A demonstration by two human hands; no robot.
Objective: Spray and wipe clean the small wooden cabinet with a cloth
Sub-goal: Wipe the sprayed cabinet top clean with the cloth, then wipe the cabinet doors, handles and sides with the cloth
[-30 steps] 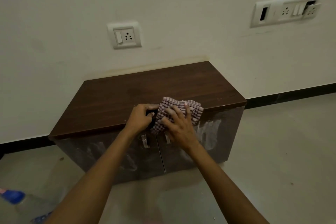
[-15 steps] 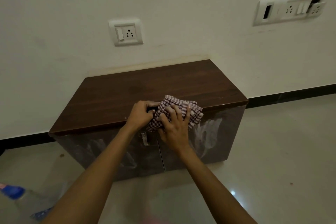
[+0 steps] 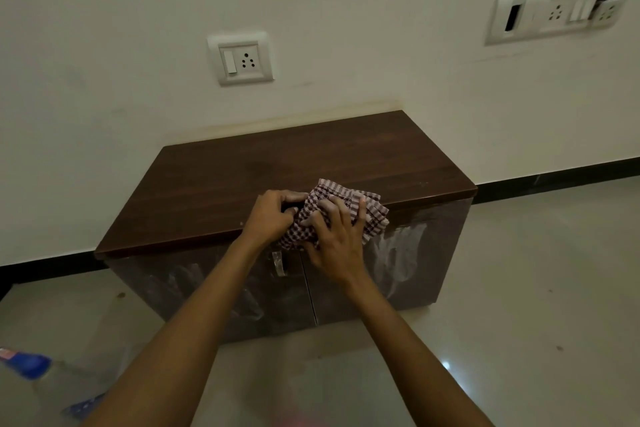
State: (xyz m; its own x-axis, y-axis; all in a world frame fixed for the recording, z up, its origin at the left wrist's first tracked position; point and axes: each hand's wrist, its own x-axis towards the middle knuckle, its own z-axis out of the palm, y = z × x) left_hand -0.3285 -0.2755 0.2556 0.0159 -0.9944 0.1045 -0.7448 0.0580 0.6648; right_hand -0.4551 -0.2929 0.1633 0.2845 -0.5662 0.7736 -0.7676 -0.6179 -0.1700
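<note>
Two-handed on the checked cloth (image 3: 374, 215), bunched at the front top edge of the cabinet (image 3: 311, 156). Gripping its left side with curled left hand (image 3: 273, 218); pressing down with spread right hand (image 3: 337, 248). Far left of the left forearm, a blue-capped bottle (image 3: 26, 364) on the floor (image 3: 519, 288).

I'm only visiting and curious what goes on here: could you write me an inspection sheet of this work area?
Surface: dark wooden cabinet top, bare apart from the cloth; cabinet front shows whitish streaks.
Job's things: checked cloth bunched at the top's front edge; clear bottle with blue parts on the floor, lower left, blurred.
Clutter: nothing seen.
Hands: left hand grips the cloth's left edge, fingers curled; right hand presses on it, fingers spread.
Cables: nothing seen.
Surroundings: pale wall with a socket and a switch panel; glossy floor.
</note>
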